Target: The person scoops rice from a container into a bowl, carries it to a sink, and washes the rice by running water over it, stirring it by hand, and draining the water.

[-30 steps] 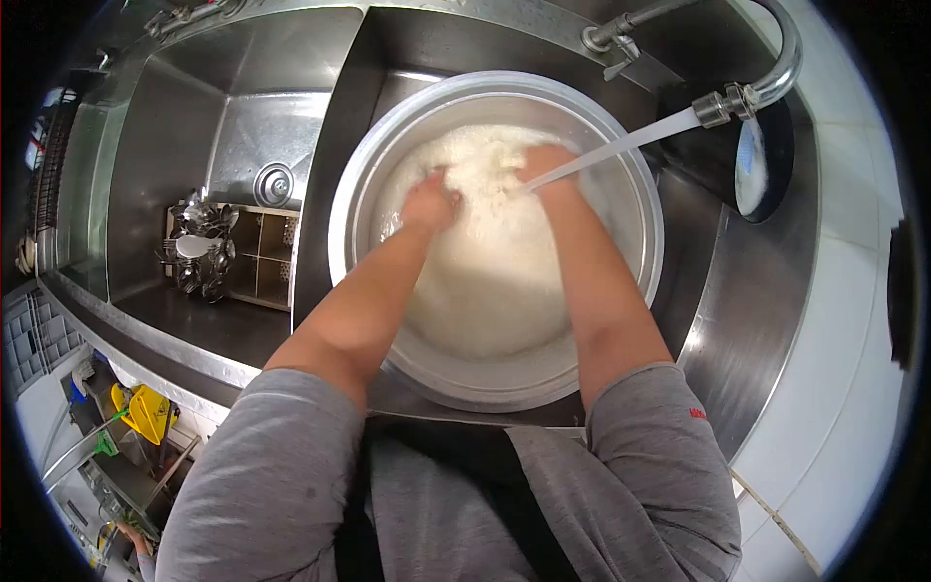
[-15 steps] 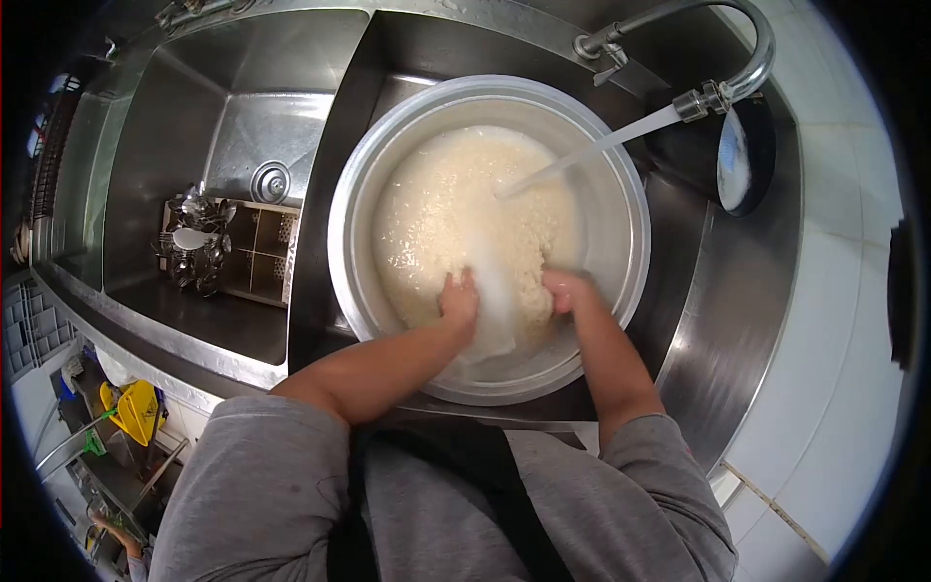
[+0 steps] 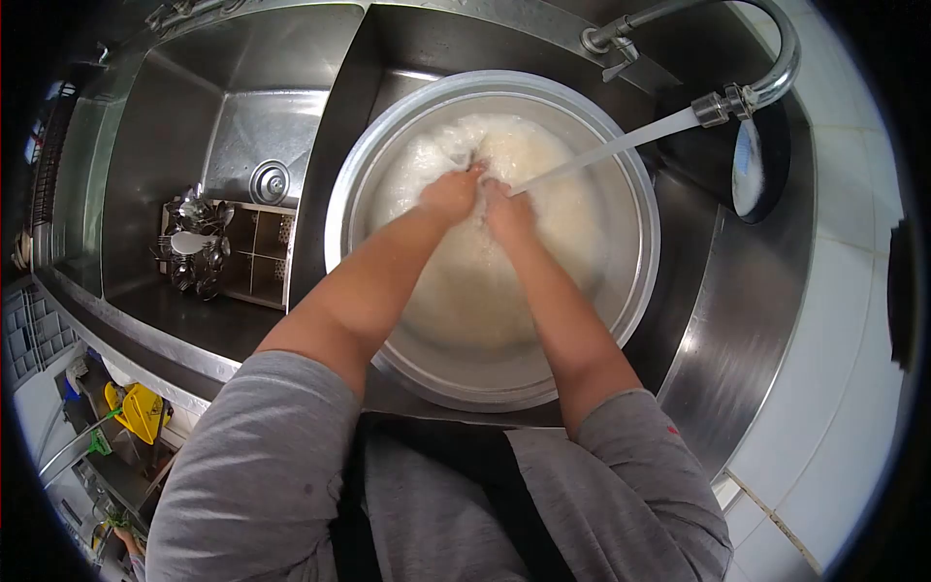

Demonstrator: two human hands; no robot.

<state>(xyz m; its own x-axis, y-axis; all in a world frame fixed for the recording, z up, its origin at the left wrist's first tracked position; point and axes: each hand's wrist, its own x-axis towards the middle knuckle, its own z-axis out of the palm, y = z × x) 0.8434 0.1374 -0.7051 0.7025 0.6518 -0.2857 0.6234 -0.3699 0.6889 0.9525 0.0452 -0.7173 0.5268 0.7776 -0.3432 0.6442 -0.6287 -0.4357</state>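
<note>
A large round metal pot [image 3: 343, 209] stands in the sink, holding rice [image 3: 548, 155] under cloudy white water. My left hand [image 3: 449, 197] dips into the water toward the far side of the pot. Close beside it on the right, my right hand [image 3: 508, 211] is also partly under. Splashing water and rice hide the fingers of both hands, so their closure does not show. Water pours from the curved faucet [image 3: 781, 68] and lands right by my right hand.
The left basin holds a divided rack [image 3: 257, 242] with metal cutlery [image 3: 197, 242] in it. A dark pan-like vessel [image 3: 771, 170] leans at the right behind the faucet's stream. Lower left, a yellow dustpan-like object [image 3: 144, 412] and another person's arm [image 3: 129, 543] show.
Both hands have moved from the near part of the pot to its far side and come closer together. The water is more stirred up and cloudier, and the rice mound no longer shows.
</note>
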